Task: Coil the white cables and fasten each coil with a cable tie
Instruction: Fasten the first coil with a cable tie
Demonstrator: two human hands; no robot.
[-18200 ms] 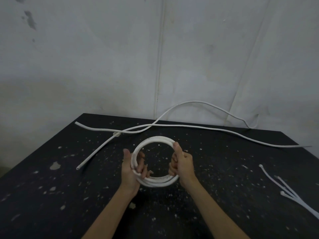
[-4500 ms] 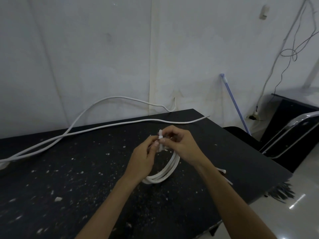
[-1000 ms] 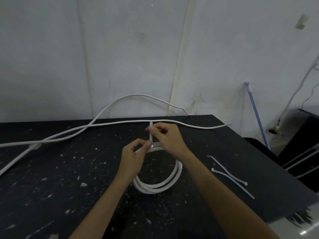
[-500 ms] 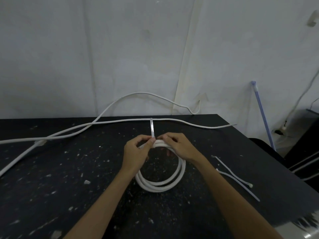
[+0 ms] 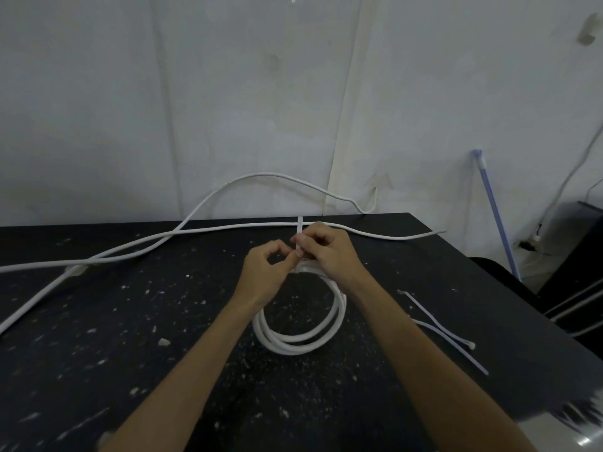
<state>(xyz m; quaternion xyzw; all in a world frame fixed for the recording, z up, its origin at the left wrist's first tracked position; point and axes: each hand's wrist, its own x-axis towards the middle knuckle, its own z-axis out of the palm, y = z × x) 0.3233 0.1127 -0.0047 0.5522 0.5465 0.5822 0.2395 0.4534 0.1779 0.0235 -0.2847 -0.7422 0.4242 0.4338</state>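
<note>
A coil of white cable [image 5: 305,340] lies on the black table [image 5: 137,321] in front of me. A white cable tie [image 5: 299,228] is wrapped round the coil's far side, its tail standing upright. My right hand [image 5: 329,252] pinches that tail just above the coil. My left hand [image 5: 266,272] holds the coil at the tie's head with thumb and fingertips. Two long loose white cables [image 5: 195,234] cross at the back of the table.
Spare cable ties [image 5: 440,331] lie on the table to the right, near its right edge. A blue-handled stick [image 5: 496,216] leans on the wall beyond the table's corner. The white wall stands right behind the table.
My right hand has gone back up from the coil to the tie's tail and pinches it. Over the longer span, a tie was wrapped round the coil, which now lies on the table.
</note>
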